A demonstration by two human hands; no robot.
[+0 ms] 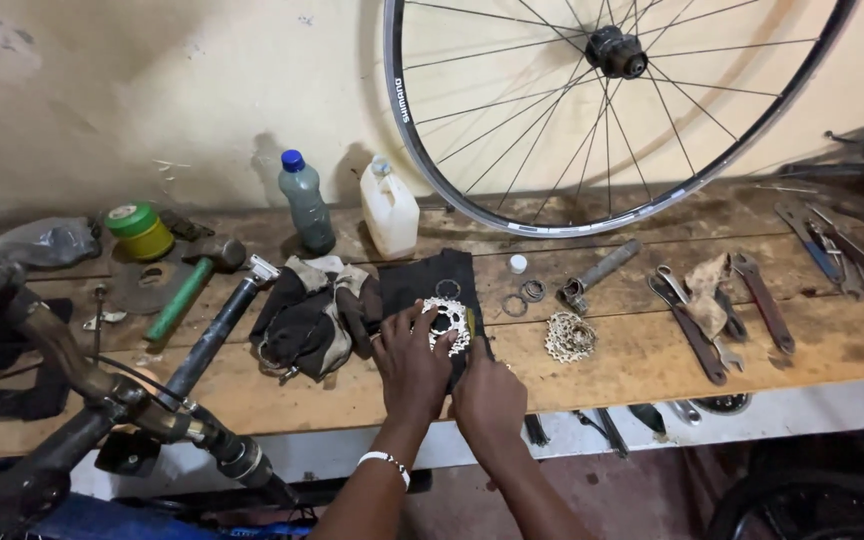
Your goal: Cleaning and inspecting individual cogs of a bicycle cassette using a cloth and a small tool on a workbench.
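Observation:
My left hand [410, 362] presses on a silver sprocket [448, 322] that lies on a black cloth [430, 278] on the wooden workbench [592, 375]. My right hand [489, 398] sits just below and right of it, fingers closed on a small tool with a yellow part at the sprocket's edge. Another stack of cogs [569, 337] rests to the right. Loose rings [524, 296] and a white cap [518, 263] lie above it.
A bicycle wheel [612, 110] leans on the wall. Wrenches [717, 315] lie to the right; a rag [312, 312], a green-handled hammer [192, 280], a plastic bottle [305, 203], a white jug [390, 208] and a green tape roll [138, 230] to the left. Bicycle handlebars [102, 390] stand near left.

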